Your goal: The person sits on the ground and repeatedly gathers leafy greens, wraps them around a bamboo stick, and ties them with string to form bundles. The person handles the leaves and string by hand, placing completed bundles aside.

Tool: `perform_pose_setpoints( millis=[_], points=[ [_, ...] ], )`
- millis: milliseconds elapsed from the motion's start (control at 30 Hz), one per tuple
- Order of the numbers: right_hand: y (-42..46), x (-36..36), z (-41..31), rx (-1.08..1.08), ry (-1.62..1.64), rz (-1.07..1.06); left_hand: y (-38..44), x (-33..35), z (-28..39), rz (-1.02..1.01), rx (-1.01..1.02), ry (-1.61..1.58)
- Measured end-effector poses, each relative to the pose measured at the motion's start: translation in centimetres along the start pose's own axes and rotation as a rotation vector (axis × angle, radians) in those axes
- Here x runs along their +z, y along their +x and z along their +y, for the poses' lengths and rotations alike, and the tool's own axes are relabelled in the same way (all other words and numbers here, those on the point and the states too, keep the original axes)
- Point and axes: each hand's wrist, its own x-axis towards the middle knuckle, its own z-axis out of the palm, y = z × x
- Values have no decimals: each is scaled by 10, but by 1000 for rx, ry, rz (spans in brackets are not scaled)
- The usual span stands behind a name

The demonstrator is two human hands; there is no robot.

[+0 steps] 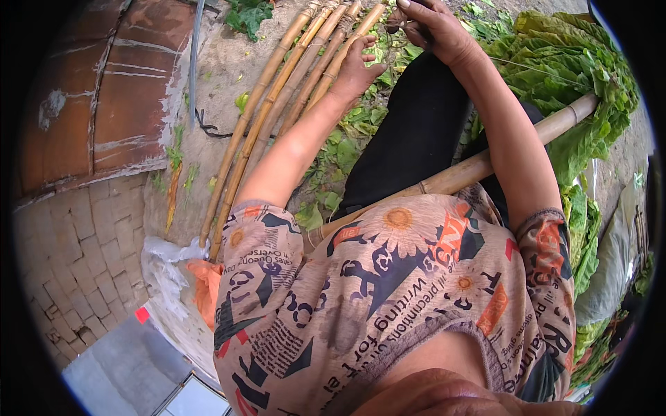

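My left hand hovers over the bamboo poles, its fingers apart and nothing visible in them. Several of these poles lie side by side, with string wound around their far ends. At the top edge, my right hand pinches a dark, tangled cord that hangs down beside the poles. Across my lap rests a thicker bamboo pole. Its right end meets a heap of large green leaves, perhaps tobacco. A thin pale string runs over the leaves towards my right forearm.
Loose leaves litter the ground between the poles and my dark trouser leg. On the left are a rusty metal sheet and brick paving. White plastic and an orange bag lie by the poles' near ends.
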Motion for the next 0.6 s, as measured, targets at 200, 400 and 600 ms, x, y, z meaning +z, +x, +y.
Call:
perform_pose_setpoints(
  millis=[200,400,600],
  points=[
    [6,-1,2,-177,-236,47,2,-36,6,-298,-204,39],
    [21,-8,24,-67,-279,441,-51,-194,-8,303,198,907],
    [14,6,16,-151,-574,496,-176,-350,-16,700,-255,458]
  ],
)
